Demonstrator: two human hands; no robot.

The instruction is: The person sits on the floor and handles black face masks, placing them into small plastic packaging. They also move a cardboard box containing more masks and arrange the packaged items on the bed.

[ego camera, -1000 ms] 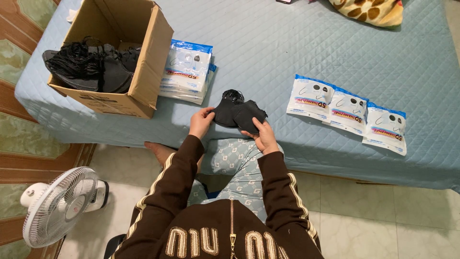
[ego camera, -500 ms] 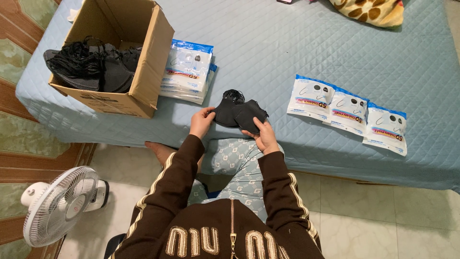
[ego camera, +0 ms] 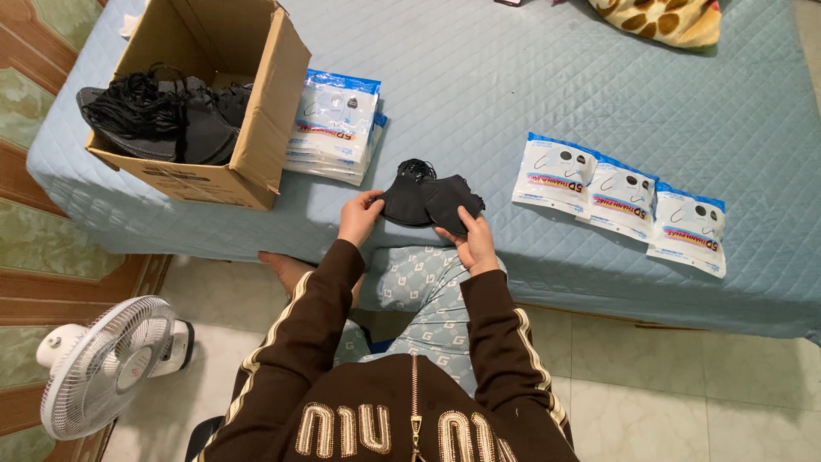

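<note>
While both hands pinch the black masks (ego camera: 430,202) at the bed's (ego camera: 599,103) near edge, left hand (ego camera: 359,218) closed on the left side and right hand (ego camera: 472,239) on the right, squaring their edges would keep the stack even, I judge.

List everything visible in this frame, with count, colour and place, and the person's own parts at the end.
face masks: small stack, black, at the bed's near edge, in both hands
cardboard box: one, brown, left on the bed, holding more black masks
stacked packets: several, white and blue, right of the box
flat packets: three, white and blue, in an overlapping row on the right
bedcover: one, light blue, quilted
cushion: one, yellow with brown spots, top edge
fan: one, white, floor at left
left hand: on the masks' left side
right hand: under the masks' right side
</note>
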